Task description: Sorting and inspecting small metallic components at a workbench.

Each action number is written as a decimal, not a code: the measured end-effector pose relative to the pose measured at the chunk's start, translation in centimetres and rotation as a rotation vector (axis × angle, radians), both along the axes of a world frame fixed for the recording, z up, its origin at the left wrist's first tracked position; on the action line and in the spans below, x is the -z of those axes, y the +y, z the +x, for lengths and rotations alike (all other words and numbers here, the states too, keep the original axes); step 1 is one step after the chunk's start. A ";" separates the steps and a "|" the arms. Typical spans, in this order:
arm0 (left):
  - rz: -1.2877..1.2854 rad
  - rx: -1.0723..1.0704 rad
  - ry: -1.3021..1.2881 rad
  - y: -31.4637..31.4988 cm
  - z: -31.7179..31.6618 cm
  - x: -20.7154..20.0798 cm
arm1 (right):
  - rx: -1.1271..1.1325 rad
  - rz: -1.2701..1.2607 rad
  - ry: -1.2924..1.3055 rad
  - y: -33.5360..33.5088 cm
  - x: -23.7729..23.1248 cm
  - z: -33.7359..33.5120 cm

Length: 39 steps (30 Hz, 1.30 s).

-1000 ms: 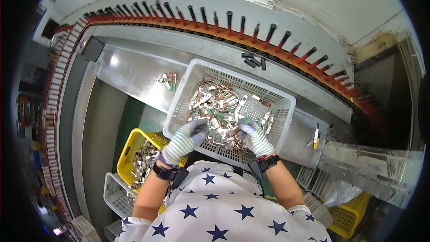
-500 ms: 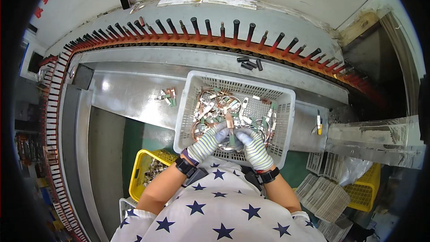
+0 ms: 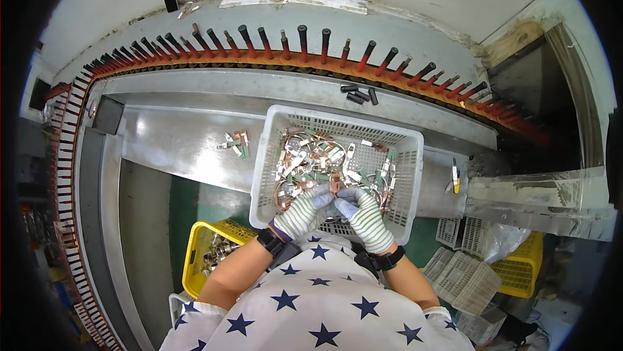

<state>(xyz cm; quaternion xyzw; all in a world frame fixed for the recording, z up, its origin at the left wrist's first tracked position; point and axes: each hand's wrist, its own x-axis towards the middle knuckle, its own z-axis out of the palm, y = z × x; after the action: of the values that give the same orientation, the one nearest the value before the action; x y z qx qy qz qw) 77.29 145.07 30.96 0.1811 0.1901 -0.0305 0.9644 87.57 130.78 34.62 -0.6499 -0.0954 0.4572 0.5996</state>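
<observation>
My left hand and my right hand, both in striped gloves, meet over the near part of a white plastic basket. Between their fingertips is a small copper-coloured metal piece, held upright with its lower end hidden by the fingers. Both hands are closed on it. Loosely heaped in the basket below lie several copper, silver and green connector pieces, some with looped wires.
A row of upright red pins with black caps curves behind the basket. Black tubes lie on the ledge. Similar pieces rest on the metal bench at left, a yellow-handled cutter at right. Yellow crates stand below.
My fingers have closed further around the copper-coloured piece; its green lower part, visible before, is now covered. The view has shifted slightly. The upright pins have changed position along their track.
</observation>
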 end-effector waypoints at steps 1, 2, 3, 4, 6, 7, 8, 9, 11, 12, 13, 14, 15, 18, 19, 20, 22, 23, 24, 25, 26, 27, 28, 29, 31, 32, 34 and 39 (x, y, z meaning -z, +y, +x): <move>-0.023 -0.007 0.027 0.0 0.1 0.4 | -0.002 -0.001 0.001 0.1 0.1 0.3; -0.028 0.003 0.000 0.1 0.3 0.9 | -0.018 -0.009 0.018 0.2 0.2 0.6; -0.029 0.000 0.001 0.2 0.5 1.3 | -0.035 -0.018 0.036 0.4 0.2 1.0; -0.008 0.016 -0.010 0.2 0.7 1.7 | -0.054 -0.008 0.059 0.4 0.3 1.4; 0.012 0.029 -0.017 0.3 1.0 1.7 | -0.077 -0.013 0.059 0.6 -0.1 1.9; 0.033 0.037 0.025 0.3 1.1 1.3 | -0.096 -0.017 0.058 0.6 -0.2 2.2; 0.054 0.045 0.069 0.4 1.4 1.1 | -0.174 -0.052 0.044 0.4 0.9 2.8; 0.054 0.040 0.070 0.3 1.5 1.2 | -0.179 -0.052 0.046 0.2 1.5 3.6; 0.056 0.011 0.178 0.2 1.5 1.7 | -0.259 -0.103 0.115 0.3 2.8 5.4; 0.106 0.039 0.287 0.5 2.4 -0.3 | -0.189 -0.181 0.063 0.1 5.1 6.6; 0.109 0.041 0.286 0.7 2.7 -0.3 | -0.178 -0.175 -0.302 -0.3 9.4 8.1; 0.098 0.021 0.310 1.0 2.3 0.1 | -0.041 -0.229 -0.157 0.3 10.5 9.7; 0.089 0.018 0.326 1.3 2.4 0.4 | 0.007 -0.256 -0.263 -0.2 14.3 12.1; 0.105 0.017 0.328 2.1 2.8 0.4 | -0.048 -0.599 -0.776 -0.3 18.7 18.2; 0.113 0.005 0.331 2.4 2.8 0.3 | -0.060 -0.722 -0.908 0.1 19.0 19.3; 0.123 -0.004 0.338 2.7 2.7 1.0 | -0.065 -0.717 -0.905 0.1 19.3 19.9; 0.128 -0.019 0.334 2.9 2.4 2.0 | -0.285 -0.904 -1.028 0.7 19.2 20.2; 0.132 -0.021 0.319 3.0 2.1 2.5 | -0.305 -0.960 -1.110 0.6 19.6 20.3; 0.094 -0.047 0.311 3.0 2.1 2.8 | -0.328 -0.966 -1.117 0.6 19.6 20.5; 0.099 -0.055 0.321 3.0 2.2 2.8 | -0.346 -0.977 -1.124 0.3 19.7 20.9; 0.083 -0.033 0.329 3.1 2.3 2.8 | -0.395 -1.036 -1.090 0.3 20.0 21.2; 0.065 -0.016 0.338 3.0 2.2 2.9 | -0.446 -1.044 -1.090 0.0 19.9 21.1; 0.073 -0.014 0.362 3.0 2.0 2.9 | -0.486 -1.077 -1.067 -0.1 19.9 20.7; 0.075 -0.026 0.370 3.0 1.8 2.9 | -0.524 -1.110 -1.045 -0.2 19.8 20.4; 0.109 -0.045 0.362 3.0 1.9 3.1 | -0.548 -1.105 -1.058 -0.7 19.8 19.9; 0.120 -0.034 0.358 3.1 1.9 3.1 | -0.454 -1.045 -1.127 -1.1 20.6 19.4; 0.138 -0.027 0.364 3.2 2.5 2.3 | -0.292 -0.838 -1.102 -1.1 20.6 18.8; 0.190 -0.182 0.348 3.8 1.0 1.7 | -0.365 -0.232 -0.066 1.5 7.6 12.0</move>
<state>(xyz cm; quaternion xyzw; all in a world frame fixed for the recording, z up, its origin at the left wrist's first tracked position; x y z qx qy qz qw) 78.31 148.90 29.21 0.2452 0.3714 0.0437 0.8944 99.60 132.31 27.06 -0.7012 -0.1779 0.5446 0.4244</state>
